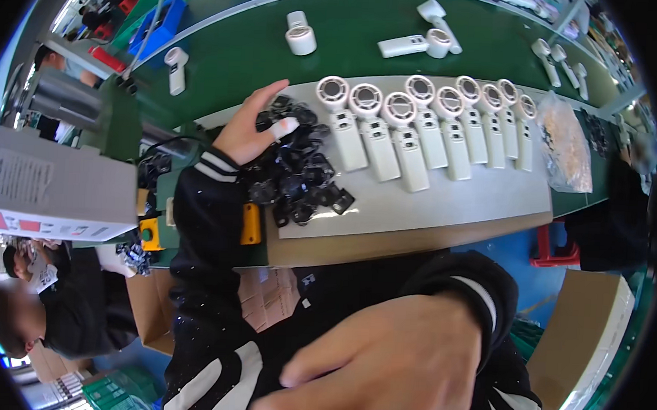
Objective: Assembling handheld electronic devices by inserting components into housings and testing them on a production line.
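Note:
My left hand (249, 132) is at the left edge of a pile of small black glossy plastic parts (298, 177). Its fingers are spread, and a white wrap circles one digit; I see nothing held in it. My right hand (394, 364) hangs close in front of my body, large in the view, fingers loosely stretched and apart; its palm side is hidden. Right of the black pile, several white handheld fans (399, 138) with round grilles lie in rows on a pale grey board (484, 206), heads pointing away from me.
More white fans (300, 36) lie on the green bench (239, 59) beyond. A clear bag (564, 143) sits right of the board. A grey machine box (55, 183) stands at left, near a blue bin (159, 25). Cardboard boxes (577, 344) and a person (55, 309) are nearby.

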Motion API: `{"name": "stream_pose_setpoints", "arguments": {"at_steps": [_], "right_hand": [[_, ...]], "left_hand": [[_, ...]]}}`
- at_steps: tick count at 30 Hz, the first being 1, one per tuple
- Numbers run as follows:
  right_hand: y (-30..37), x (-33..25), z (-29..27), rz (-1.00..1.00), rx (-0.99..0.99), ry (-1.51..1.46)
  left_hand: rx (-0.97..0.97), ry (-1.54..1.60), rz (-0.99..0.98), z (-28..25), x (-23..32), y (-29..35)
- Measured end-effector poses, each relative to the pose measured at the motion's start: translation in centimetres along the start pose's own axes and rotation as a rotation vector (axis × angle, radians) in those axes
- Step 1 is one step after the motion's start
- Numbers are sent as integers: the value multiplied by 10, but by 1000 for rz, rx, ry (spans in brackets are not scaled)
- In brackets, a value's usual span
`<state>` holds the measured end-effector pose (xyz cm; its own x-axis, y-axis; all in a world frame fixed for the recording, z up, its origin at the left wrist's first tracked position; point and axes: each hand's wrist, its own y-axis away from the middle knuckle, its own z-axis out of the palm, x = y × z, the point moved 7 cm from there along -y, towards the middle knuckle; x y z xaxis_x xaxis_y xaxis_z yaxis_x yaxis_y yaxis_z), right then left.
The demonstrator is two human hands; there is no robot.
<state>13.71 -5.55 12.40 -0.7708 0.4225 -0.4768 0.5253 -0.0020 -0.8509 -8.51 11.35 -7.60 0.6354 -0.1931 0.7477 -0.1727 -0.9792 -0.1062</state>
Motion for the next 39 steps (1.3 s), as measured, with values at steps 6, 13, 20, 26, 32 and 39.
{"name": "stream_pose_setpoints", "arguments": {"at_steps": [6, 13, 20, 26, 32, 39], "right_hand": [[22, 7, -19, 126, 136, -2], [115, -29, -98, 26, 242, -238], [379, -62, -292, 701, 1287, 914], [457, -92, -422, 1325, 1002, 1640], [482, -24, -412, 1650, 827, 1771], [467, -21, -402, 1604, 820, 1734]], "left_hand": [[84, -4, 41, -5, -13, -1], [-89, -249, -48, 22, -39, -7], [-115, -138, 49, 25, 7, -44], [-69, -53, 238, 32, 98, -87], [-304, -433, 305, 131, 131, -223], [-179, -731, 55, 209, 26, -353]]}}
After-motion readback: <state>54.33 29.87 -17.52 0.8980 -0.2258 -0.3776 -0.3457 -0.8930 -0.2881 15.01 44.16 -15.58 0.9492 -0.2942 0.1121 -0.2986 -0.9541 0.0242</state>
